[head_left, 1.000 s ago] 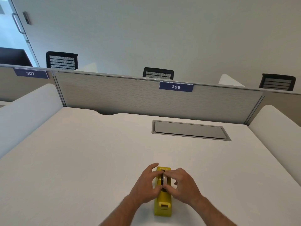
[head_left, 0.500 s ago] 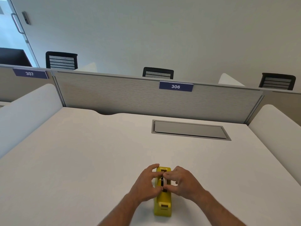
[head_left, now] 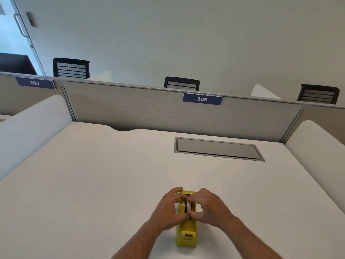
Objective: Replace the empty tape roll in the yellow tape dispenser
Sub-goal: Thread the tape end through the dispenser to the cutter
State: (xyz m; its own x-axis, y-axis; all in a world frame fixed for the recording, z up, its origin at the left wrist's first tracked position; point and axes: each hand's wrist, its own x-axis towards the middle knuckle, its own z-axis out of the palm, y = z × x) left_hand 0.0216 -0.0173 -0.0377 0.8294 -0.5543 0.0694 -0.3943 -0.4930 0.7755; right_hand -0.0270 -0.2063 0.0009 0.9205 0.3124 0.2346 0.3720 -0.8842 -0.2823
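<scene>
While both hands have closed in tighter than a moment ago, the left hand [head_left: 166, 210] braces the yellow tape dispenser [head_left: 186, 230] on the tabletop [head_left: 93, 184] and the right hand [head_left: 209, 207] fingers [head_left: 194, 214] pinch the tape roll [head_left: 187, 207], probably working it free.

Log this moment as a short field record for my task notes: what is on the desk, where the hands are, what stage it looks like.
surface: white desk
dispenser: yellow tape dispenser, upright near the front edge
roll: tape roll, seated in the dispenser's cradle
left hand: left hand, fingers on the roll's left side
right hand: right hand, fingers on the roll's right side
spare roll: none in view
desk inset: grey cable hatch, closed
stage: roll being gripped, not yet out
</scene>
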